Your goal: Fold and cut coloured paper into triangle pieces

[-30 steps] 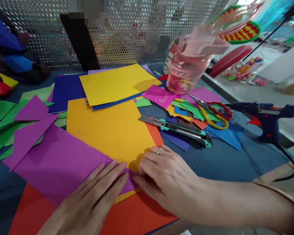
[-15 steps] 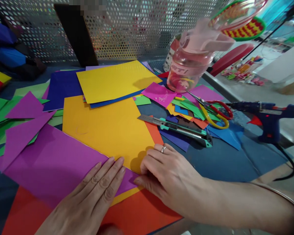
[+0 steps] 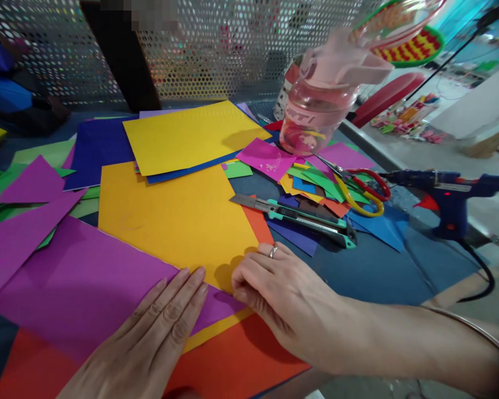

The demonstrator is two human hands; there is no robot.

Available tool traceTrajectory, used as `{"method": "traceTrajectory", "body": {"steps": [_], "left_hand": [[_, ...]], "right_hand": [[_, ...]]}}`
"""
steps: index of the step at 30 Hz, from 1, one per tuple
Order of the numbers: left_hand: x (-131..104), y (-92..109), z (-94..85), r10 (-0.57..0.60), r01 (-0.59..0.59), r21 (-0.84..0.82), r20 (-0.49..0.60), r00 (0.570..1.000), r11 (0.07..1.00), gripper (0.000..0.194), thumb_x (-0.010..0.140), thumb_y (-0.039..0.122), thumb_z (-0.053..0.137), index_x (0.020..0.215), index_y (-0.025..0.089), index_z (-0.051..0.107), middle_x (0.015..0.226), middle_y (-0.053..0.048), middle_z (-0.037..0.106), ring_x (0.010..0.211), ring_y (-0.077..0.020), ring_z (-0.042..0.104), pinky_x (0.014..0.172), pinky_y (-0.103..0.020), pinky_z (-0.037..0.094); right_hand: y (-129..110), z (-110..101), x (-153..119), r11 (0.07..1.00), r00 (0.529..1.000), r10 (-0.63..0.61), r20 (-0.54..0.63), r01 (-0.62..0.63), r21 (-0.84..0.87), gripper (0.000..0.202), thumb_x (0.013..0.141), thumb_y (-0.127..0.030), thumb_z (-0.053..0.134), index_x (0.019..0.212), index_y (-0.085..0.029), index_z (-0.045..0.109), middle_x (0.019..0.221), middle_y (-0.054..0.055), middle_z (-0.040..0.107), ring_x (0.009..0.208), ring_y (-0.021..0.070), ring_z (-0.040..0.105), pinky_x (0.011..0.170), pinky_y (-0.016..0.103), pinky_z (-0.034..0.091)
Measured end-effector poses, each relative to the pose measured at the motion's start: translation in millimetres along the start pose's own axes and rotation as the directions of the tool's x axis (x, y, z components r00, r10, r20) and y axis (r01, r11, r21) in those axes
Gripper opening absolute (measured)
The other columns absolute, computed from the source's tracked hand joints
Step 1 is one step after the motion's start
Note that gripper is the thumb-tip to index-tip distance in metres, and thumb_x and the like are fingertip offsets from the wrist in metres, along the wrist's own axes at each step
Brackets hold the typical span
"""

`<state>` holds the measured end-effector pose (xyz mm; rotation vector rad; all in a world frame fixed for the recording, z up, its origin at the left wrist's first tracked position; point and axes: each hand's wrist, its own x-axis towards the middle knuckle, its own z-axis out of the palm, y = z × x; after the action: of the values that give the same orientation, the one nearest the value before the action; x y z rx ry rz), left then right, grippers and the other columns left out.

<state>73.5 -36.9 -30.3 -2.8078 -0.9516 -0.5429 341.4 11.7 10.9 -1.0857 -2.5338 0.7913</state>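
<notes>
My left hand (image 3: 149,332) lies flat on a purple paper sheet (image 3: 91,277), fingers together and stretched toward its upper edge. At that sheet's right-hand tip, my right hand (image 3: 283,299) is closed, with thumb and curled fingers pinched on the narrow purple end; the fingertips are partly hidden. Beneath the purple sheet is an orange-yellow paper sheet (image 3: 170,221), whose strip also shows along the purple lower edge. A red-orange sheet (image 3: 241,354) is underneath, near the table's front edge. A ring is on a finger of my right hand.
A utility knife (image 3: 299,219) with its blade out lies beyond my right hand. Scissors (image 3: 357,188) rest on paper scraps. A glue gun (image 3: 444,194) with a red light stands at the right, and a pink bottle (image 3: 316,105) behind. Yellow paper (image 3: 191,136) lies at the back.
My right thumb has drawn in toward the curled fingers at the purple tip. The left hand keeps its place on the sheet. The whole view has shifted slightly.
</notes>
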Motion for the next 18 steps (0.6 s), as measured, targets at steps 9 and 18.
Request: {"method": "traceTrajectory", "body": {"steps": [9, 18], "left_hand": [[-6.6, 2.0, 4.1, -0.015, 0.015, -0.002, 0.014, 1.0, 1.0, 0.073, 0.097, 0.049, 0.05, 0.156, 0.009, 0.033, 0.149, -0.016, 0.053, 0.136, -0.0303, 0.053, 0.113, -0.038, 0.044], [-9.2, 2.1, 3.8, -0.025, 0.024, 0.025, 0.044, 0.999, 0.999, 0.073, 0.1, 0.049, 0.044, 0.157, 0.005, 0.029, 0.156, -0.017, 0.043, 0.143, -0.0299, 0.044, 0.119, -0.037, 0.035]], "right_hand": [[-4.3, 2.2, 0.3, 0.999, 0.999, 0.036, -0.035, -0.035, 0.012, 0.019, 0.103, -0.032, 0.049, 0.091, -0.019, 0.054, 0.087, 0.002, 0.062, 0.08, 0.0176, 0.052, 0.078, 0.033, 0.034], [-1.3, 6.8, 1.6, 0.999, 0.995, -0.011, -0.094, 0.007, -0.05, 0.03, 0.105, -0.04, 0.046, 0.086, -0.018, 0.055, 0.081, 0.001, 0.061, 0.074, 0.0166, 0.05, 0.074, 0.031, 0.033]]}}
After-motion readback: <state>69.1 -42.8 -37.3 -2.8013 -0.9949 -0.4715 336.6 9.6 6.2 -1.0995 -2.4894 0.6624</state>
